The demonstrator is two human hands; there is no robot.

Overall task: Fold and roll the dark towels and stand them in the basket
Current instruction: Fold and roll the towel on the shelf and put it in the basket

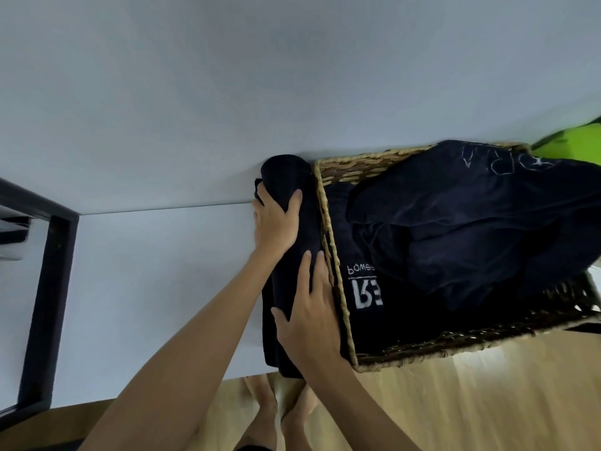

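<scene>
Grip: long dark navy rolled towel (289, 222), on white table (146, 271) beside woven wicker basket (335, 255), is clasped by left hand (276, 222) w/ right hand (309, 307) laid flat; soft, prob. unrolls unless held mid-roll.

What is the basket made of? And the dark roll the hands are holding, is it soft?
The basket looks woven from dried grass or straw: tan, twisted strands, matte. The dark roll looks like soft cloth, probably towel fabric: navy, dull, and it dents under the left hand.
</scene>
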